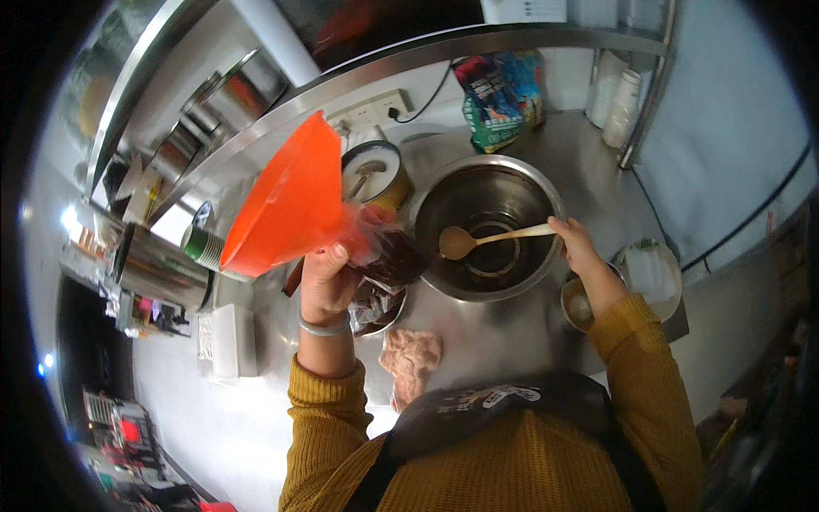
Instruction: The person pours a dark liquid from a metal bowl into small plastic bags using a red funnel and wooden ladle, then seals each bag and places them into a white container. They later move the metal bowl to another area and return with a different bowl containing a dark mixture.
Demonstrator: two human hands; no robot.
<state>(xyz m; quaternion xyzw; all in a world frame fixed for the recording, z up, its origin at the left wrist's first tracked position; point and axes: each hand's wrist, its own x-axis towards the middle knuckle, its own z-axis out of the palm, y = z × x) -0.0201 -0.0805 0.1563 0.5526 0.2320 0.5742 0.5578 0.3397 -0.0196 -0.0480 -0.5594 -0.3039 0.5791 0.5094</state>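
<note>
My left hand (333, 275) grips the neck of a clear plastic bag (390, 256) with dark contents, together with the spout end of a large orange funnel (288, 198). The funnel is tilted, its wide mouth towards the left. In my right hand (572, 240) is the pale handle of a wooden ladle (464, 243). The ladle's bowl hangs over a wide stainless steel bowl (556, 192), whose inside is stained brown. Below the left hand, a smaller metal bowl (400, 307) holds what look like filled plastic bags, partly hidden.
A pot of white contents (384, 157) with a spoon stands behind the left hand. A crumpled cloth (413, 358) lies at the counter's front. Right of the right forearm sits a round container (659, 281). A colourful printed bag (502, 99) leans at the back, under a metal shelf (397, 64).
</note>
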